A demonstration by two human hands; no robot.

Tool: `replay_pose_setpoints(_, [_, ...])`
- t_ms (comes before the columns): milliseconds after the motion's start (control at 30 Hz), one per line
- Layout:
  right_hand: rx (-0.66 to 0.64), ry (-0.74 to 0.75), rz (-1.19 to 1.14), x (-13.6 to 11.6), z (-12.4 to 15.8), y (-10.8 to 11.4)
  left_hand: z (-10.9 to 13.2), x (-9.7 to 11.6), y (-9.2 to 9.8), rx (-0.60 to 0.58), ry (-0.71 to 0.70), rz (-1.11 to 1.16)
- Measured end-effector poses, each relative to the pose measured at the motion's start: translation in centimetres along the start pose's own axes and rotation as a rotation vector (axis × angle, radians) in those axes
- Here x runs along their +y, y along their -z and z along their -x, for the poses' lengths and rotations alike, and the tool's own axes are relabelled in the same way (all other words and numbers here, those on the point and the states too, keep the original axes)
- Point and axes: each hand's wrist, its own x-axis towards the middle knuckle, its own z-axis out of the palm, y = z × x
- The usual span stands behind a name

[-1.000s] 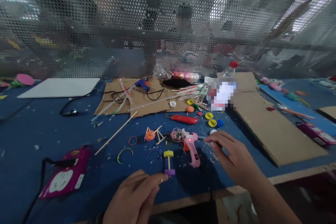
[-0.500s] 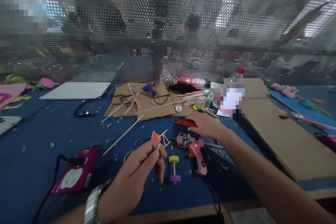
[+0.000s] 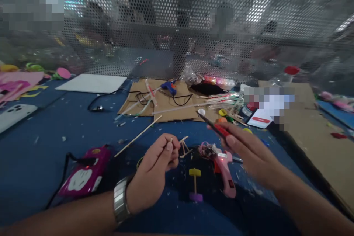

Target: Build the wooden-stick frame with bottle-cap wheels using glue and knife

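Note:
My left hand [image 3: 157, 167], with a metal-banded watch [image 3: 121, 200] on its wrist, pinches a thin wooden stick [image 3: 171, 140]; only its short end shows between thumb and finger. A little frame of wooden sticks [image 3: 184, 147] lies just beyond those fingertips. Raised over the table, my right hand [image 3: 246, 145] is closed around a red-handled tool [image 3: 221, 130] with a long dark tip pointing up and left; its exact kind is unclear. Below it rests a pink glue gun [image 3: 225, 173] with a lit red light. Between the hands sits a stick with yellow and purple ends [image 3: 195, 184].
A magenta device [image 3: 85, 171] with a black cable lies at left, near a long wooden stick [image 3: 138, 136]. Farther back, a blue glue gun [image 3: 169, 87] rests on cardboard [image 3: 177, 112]. A phone [image 3: 265, 112] stands right of several plastic strips. A perforated metal screen [image 3: 171, 37] closes the back.
My right hand has lifted the red-handled tool off the table and drawn it nearer. My left hand still pinches the stick. The camera view has shifted slightly.

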Motion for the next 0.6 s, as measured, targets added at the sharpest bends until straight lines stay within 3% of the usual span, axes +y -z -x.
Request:
replay_pose_setpoints(100, [-0.165, 0.006, -0.062, -3.2, 1.7, -1.6, 0.4, -0.1, 0.1, 0.042, 0.001, -0.013])
replay_pose_setpoints(200, [-0.22, 0.086, -0.06, -4.8, 2.6, -2.6, 0.9, 0.3, 0.0, 0.006, 0.023, -0.026])
replay_pose_setpoints(433, [-0.169, 0.14, 0.154, -3.4, 3.1, -4.1, 1.9, 0.4, 0.1, -0.035, 0.195, -0.01])
replay_pose_setpoints(600, [-0.185, 0.156, 0.2, -2.9, 2.9, -3.9, 1.6, 0.2, -0.2, -0.034, 0.182, 0.029])
